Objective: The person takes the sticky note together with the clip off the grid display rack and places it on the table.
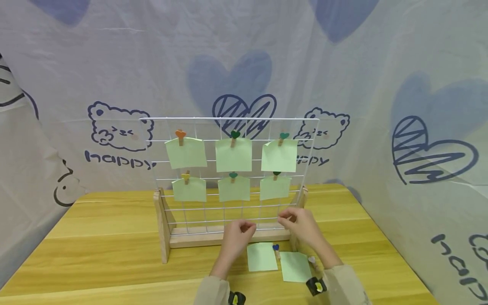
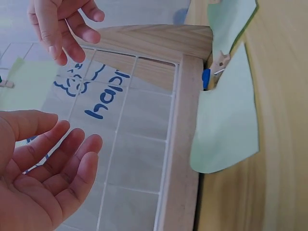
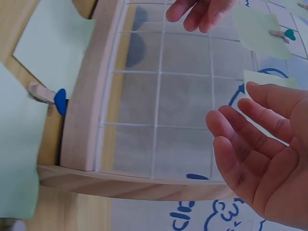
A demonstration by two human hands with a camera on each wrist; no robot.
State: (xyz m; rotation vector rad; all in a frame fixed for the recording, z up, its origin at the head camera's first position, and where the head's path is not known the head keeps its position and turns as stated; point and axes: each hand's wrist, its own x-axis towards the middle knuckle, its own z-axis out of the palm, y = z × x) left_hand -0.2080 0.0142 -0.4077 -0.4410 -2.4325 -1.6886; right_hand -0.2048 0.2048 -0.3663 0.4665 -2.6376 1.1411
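Observation:
My left hand (image 1: 237, 239) is held in front of the lower wire grid, fingers loosely bent and holding nothing. To its right, my right hand (image 1: 301, 224) hovers before the grid's lower right corner, also with nothing between its relaxed fingers. The white wire grid (image 1: 228, 118) stands upright in a wooden base (image 1: 198, 241). Pale green notes hang on it in two rows, each under a small heart clothespin, such as the orange one (image 1: 181, 135). Below my hands lie two loose green notes (image 1: 262, 258), a blue heart clothespin (image 2: 207, 78) between them and a white heart clothespin (image 1: 312, 260).
The stand rests on a yellow wood-grain table (image 1: 95, 245). Its wooden side posts (image 1: 163, 228) rise at both ends. Behind and at the sides hangs a pale curtain (image 1: 152, 63) printed with blue hearts and bears.

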